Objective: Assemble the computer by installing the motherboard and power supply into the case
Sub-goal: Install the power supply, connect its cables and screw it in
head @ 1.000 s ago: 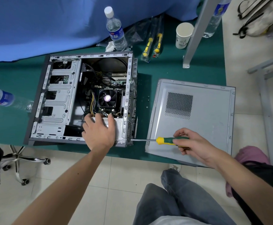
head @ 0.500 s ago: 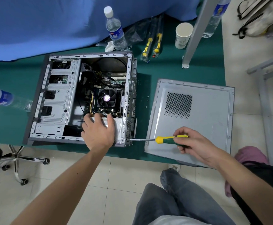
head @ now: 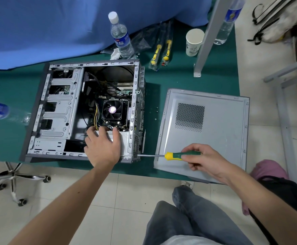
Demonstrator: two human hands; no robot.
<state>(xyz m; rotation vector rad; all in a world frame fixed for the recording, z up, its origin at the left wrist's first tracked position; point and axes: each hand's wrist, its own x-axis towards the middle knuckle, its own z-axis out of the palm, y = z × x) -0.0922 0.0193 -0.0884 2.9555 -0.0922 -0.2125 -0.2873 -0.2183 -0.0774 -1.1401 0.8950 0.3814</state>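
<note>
The open grey computer case (head: pixel 59 110) lies on its side on the green table. Inside it sits the motherboard (head: pixel 121 91) with a black CPU fan (head: pixel 112 109). The silver power supply (head: pixel 124 140) fills the case's near right corner. My left hand (head: pixel 101 147) rests on top of it, fingers spread and bent over its far edge. My right hand (head: pixel 203 159) grips the green and yellow screwdriver (head: pixel 172 155), held level. Its tip touches the case's rear panel at the near right corner.
The removed side panel (head: pixel 215 138) lies right of the case, overhanging the table edge. A few loose screws (head: pixel 156 113) lie between them. Water bottles (head: pixel 121 37), a paper cup (head: pixel 193 41), bagged screwdrivers (head: pixel 160 50) and a metal post (head: pixel 206 38) stand behind. An office chair base (head: pixel 15 179) is lower left.
The screwdriver handle has rotated slightly in my right hand while its tip stays at the case corner. My left hand has stayed on the power supply.
</note>
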